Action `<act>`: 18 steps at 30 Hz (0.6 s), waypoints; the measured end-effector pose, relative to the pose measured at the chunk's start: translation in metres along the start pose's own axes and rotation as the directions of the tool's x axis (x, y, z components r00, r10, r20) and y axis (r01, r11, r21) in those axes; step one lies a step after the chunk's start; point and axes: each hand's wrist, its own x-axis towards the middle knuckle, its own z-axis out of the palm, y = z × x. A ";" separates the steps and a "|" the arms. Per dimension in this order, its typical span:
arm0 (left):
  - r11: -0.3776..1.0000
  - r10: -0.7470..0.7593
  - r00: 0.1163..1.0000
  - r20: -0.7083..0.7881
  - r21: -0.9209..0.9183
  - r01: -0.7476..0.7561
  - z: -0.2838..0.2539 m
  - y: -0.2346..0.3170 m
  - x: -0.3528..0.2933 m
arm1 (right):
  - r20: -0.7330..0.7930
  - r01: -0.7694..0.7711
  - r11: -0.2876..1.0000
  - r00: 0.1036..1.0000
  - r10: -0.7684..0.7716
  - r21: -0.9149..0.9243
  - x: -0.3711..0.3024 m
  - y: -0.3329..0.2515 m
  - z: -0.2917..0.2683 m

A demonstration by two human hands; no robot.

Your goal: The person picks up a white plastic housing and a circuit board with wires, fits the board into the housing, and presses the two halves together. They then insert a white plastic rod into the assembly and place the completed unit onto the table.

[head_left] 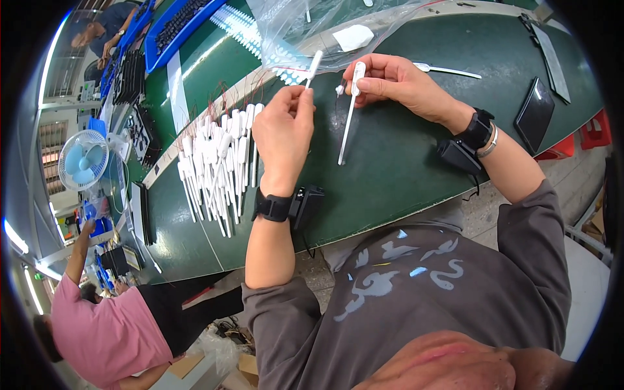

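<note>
My left hand [284, 133] pinches a white plastic stick [314, 67], its thicker end pointing up and away from me. To its right, my right hand [396, 81] grips a white wand [348, 127] by the wide handle between thumb and fingers, the thin stem hanging toward me. A small white piece with a thin dark wire [339, 90] shows beside the right fingertips; whether it is held is unclear. Left of my left hand lies a bundle of similar white wands [218, 149], with thin reddish wires at their far ends. Another white wand [448, 70] rests beyond my right hand.
Clear plastic bags [292, 32] and a sheet of white round stickers [244, 32] lie at the far side of the green table [370, 188]. A black phone [534, 114] is at right; a blue tray [151, 49] and fan [83, 160] at left. Two other people are at left.
</note>
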 end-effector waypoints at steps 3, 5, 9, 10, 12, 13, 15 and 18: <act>0.707 0.556 0.830 -0.042 0.548 -0.447 0.003 -0.002 0.000 | -0.009 -0.057 0.995 0.998 0.058 0.080 -0.004 -0.005 -0.001; 0.732 0.577 0.811 -0.093 0.500 -0.464 0.004 -0.002 0.001 | -0.015 -0.051 0.994 0.999 0.052 0.094 -0.005 -0.008 -0.002; 0.841 0.493 0.852 -0.178 0.350 -0.413 0.000 0.006 -0.001 | 0.004 -0.065 0.994 0.998 0.065 0.086 -0.003 -0.019 -0.006; 0.900 0.374 0.916 -0.145 0.294 -0.321 0.000 0.008 -0.003 | 0.025 -0.088 0.995 0.996 0.087 0.046 -0.004 -0.023 -0.009; 0.948 0.239 0.965 -0.109 0.243 -0.207 -0.004 0.012 -0.007 | 0.055 -0.120 0.993 0.991 0.119 0.010 -0.007 -0.029 -0.015; 0.945 0.189 0.982 -0.024 0.276 -0.175 -0.006 0.013 -0.007 | 0.041 -0.166 0.983 0.985 0.169 -0.073 -0.008 -0.032 -0.020; 0.930 0.076 0.987 0.142 0.346 -0.122 -0.008 0.013 -0.007 | 0.003 -0.254 0.938 0.965 0.262 -0.234 -0.010 -0.033 -0.027; 0.873 0.093 0.981 0.169 0.460 -0.162 -0.001 0.013 -0.011 | -0.002 -0.248 0.923 0.966 0.259 -0.295 -0.009 -0.027 -0.029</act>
